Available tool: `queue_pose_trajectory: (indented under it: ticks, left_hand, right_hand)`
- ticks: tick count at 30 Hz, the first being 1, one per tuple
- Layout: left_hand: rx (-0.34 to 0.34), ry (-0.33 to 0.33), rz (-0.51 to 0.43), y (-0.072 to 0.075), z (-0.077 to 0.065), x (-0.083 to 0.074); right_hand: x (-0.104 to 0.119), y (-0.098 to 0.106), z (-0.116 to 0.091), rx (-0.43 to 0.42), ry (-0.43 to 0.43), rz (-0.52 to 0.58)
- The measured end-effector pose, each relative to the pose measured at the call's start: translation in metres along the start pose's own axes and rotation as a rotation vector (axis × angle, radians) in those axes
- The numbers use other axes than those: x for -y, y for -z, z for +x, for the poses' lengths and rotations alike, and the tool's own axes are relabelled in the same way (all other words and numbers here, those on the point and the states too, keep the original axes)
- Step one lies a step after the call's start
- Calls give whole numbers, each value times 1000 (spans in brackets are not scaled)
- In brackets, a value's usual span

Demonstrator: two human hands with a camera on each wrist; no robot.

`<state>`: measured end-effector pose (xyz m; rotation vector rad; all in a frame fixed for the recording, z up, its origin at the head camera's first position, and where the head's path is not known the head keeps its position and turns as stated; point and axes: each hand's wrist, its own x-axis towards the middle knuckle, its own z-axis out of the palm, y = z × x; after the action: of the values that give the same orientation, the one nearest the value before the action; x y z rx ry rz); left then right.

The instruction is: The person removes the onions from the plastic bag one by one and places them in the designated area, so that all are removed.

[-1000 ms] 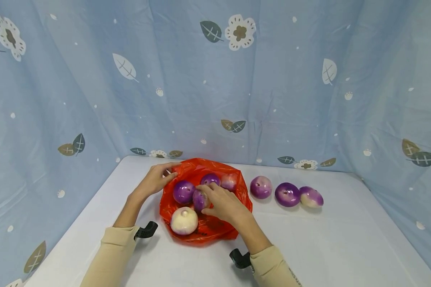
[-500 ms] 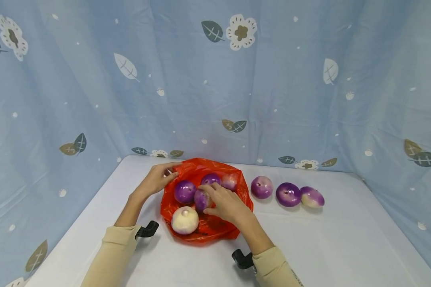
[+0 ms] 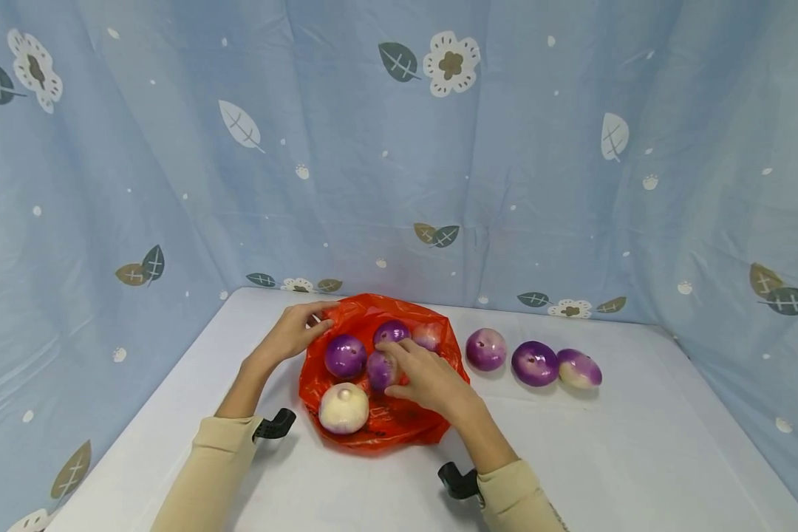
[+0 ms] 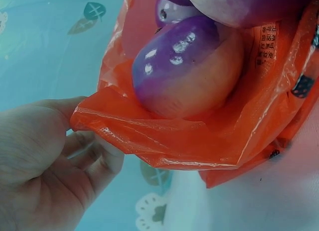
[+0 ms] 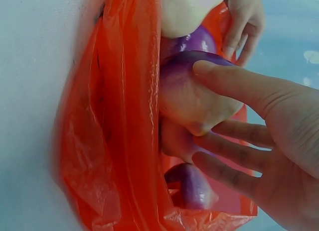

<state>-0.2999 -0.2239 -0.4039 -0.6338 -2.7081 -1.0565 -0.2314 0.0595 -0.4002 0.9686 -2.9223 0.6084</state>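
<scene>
My left hand [image 3: 291, 332] pinches the left rim of a red plastic bag [image 4: 149, 141], thumb on one side and fingers behind. Inside the bag lie several glossy purple-and-white turnips. The fingers and thumb of my right hand [image 3: 428, 377] are round a turnip [image 5: 199, 96] near the bag's middle; in the right wrist view the thumb presses its purple top and the fingertips reach its pale underside. Left of it in the head view sits a purple turnip [image 3: 345, 357], with a mostly white turnip [image 3: 343, 408] in front. Behind it are another purple turnip [image 3: 391, 332] and a pinkish one [image 3: 428, 336].
To the right of the bag, a row of three turnips rests on the white table [image 3: 605, 458]: a pinkish one [image 3: 486, 349], a dark purple one [image 3: 535, 363] and a purple-and-white one [image 3: 579, 369]. A blue patterned curtain [image 3: 346, 185] surrounds the table's back and sides.
My right hand and the turnip at its fingers have shifted slightly right within the bag. The left hand stays at the bag's rim. The head view has moved a little.
</scene>
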Motion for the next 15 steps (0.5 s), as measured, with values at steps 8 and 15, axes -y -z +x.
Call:
queue_pose_trajectory:
  ticks: [8,15]
  left_hand:
    - [15,27,-1,-1,0,1]
    - [24,34,-12,-1,0,-1]
  right_hand:
    - [-4,4,-8,-7,-27,13]
    - [-11,9,-17,-41,-23,19]
